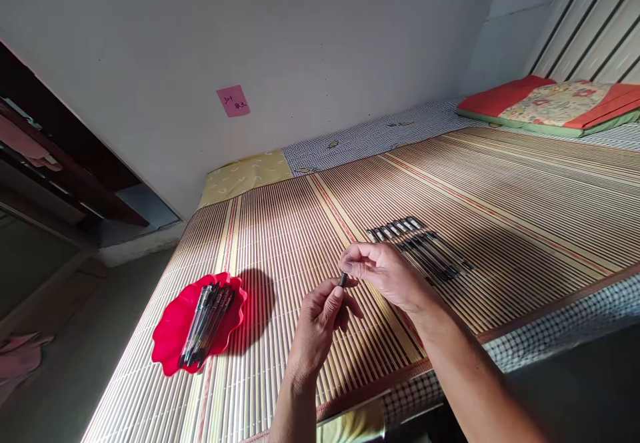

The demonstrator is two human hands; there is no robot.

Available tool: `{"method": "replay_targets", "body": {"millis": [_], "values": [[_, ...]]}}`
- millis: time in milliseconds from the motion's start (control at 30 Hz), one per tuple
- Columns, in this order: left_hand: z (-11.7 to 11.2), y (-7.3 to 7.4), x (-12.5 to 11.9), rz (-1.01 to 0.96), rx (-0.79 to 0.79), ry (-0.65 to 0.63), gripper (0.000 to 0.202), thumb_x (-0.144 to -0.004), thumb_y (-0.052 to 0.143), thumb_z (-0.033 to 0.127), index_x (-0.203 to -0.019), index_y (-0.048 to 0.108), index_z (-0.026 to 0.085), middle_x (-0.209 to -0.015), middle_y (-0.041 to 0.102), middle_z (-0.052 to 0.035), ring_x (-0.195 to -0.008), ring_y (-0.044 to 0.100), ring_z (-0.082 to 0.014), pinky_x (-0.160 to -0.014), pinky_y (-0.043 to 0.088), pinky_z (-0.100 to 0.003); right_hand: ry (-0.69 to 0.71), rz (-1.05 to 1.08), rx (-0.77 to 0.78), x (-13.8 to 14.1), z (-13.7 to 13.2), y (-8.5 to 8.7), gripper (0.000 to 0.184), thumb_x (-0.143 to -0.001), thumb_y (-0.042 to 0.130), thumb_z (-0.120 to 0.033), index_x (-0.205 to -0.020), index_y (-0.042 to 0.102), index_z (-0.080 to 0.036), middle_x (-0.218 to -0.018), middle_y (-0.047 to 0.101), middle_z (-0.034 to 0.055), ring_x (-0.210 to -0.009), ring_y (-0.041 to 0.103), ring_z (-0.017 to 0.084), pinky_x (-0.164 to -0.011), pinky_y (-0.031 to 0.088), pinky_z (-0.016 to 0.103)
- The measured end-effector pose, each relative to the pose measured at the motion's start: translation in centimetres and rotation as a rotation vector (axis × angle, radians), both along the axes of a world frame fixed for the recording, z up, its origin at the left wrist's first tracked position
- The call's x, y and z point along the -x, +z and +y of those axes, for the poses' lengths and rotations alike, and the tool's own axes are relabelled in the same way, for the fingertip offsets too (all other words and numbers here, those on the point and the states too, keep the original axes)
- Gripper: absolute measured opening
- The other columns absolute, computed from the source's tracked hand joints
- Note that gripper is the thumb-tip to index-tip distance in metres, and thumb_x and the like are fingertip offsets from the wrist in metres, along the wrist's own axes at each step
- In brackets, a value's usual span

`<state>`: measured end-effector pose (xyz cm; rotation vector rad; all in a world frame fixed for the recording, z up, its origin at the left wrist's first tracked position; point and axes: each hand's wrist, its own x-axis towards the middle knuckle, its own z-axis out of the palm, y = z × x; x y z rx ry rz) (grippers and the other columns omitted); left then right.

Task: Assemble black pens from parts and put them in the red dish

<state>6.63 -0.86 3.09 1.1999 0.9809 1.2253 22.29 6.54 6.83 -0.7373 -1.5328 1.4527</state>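
My left hand [320,309] is closed around a slim dark pen [343,280], its thumb pressed along the side. Just above, my right hand [375,266] pinches the upper end of the same pen; the fingers cover most of it. To the right, partly behind my right hand, lie a row of short pen caps [396,229] and a row of dark, capless-looking pens [433,256] side by side. A red scalloped plate [165,329] sits to the left, with several black and clear pens [206,323] piled in it.
A striped bamboo mat [280,243] covers the bed, its front edge close to my forearms. Folded red and floral bedding [555,104] lies at the far right. A pink note [233,101] is stuck on the wall behind. The floor [125,296] drops away at left.
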Motion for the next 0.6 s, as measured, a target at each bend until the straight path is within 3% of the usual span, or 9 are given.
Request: {"method": "replay_targets", "body": {"millis": [133, 267, 367, 500, 600], "values": [[0.05, -0.15, -0.1, -0.028, 0.007, -0.001, 0.044, -0.101, 0.058, 0.052, -0.117, 0.071, 0.013, -0.075, 0.073, -0.0068, -0.053, 0.043, -0.0087, -0.052, 0.032, -0.023, -0.077, -0.061, -0.034, -0.1, 0.14, -0.27, 0.035, -0.081, 0.082, -0.053, -0.08, 0.071, -0.02, -0.074, 0.068, 0.0018, -0.07, 0.065, 0.017, -0.067, 0.055, 0.031], [0.16, -0.12, -0.05, -0.074, 0.015, -0.006, 0.042, -0.102, 0.057, 0.05, -0.117, 0.07, 0.013, -0.074, 0.073, -0.0063, -0.052, 0.042, -0.0085, -0.051, 0.031, -0.023, 0.011, -0.029, -0.087, -0.42, -0.05, 0.28, 0.03, -0.092, 0.071, -0.051, -0.092, 0.077, -0.022, -0.083, 0.071, 0.003, -0.08, 0.065, 0.018, -0.078, 0.054, 0.032], [0.17, -0.18, 0.02, -0.084, 0.01, -0.014, 0.042, -0.103, 0.056, 0.05, -0.117, 0.07, 0.013, -0.074, 0.073, -0.0063, -0.052, 0.042, -0.0085, -0.05, 0.03, -0.023, 0.081, 0.007, -0.044, -0.3, -0.15, 0.42, 0.03, -0.088, 0.075, -0.05, -0.088, 0.076, -0.02, -0.077, 0.067, 0.0012, -0.072, 0.061, 0.016, -0.072, 0.054, 0.031], [0.13, -0.29, 0.06, -0.083, -0.008, -0.03, 0.04, -0.103, 0.056, 0.049, -0.115, 0.07, 0.014, -0.074, 0.073, -0.0066, -0.052, 0.042, -0.0083, -0.05, 0.029, -0.023, 0.021, 0.04, 0.02, -0.09, -0.1, 0.09, 0.034, -0.08, 0.084, -0.051, -0.081, 0.071, -0.02, -0.074, 0.065, 0.0001, -0.068, 0.061, 0.015, -0.068, 0.053, 0.03], [0.09, -0.28, 0.02, -0.099, -0.005, -0.035, 0.039, -0.104, 0.056, 0.048, -0.116, 0.07, 0.014, -0.074, 0.073, -0.0063, -0.051, 0.042, -0.008, -0.05, 0.029, -0.023, 0.018, 0.005, -0.021, -0.2, -0.04, -0.03, 0.029, -0.088, 0.077, -0.051, -0.09, 0.075, -0.021, -0.078, 0.068, 0.0015, -0.072, 0.062, 0.016, -0.071, 0.053, 0.031]]}}
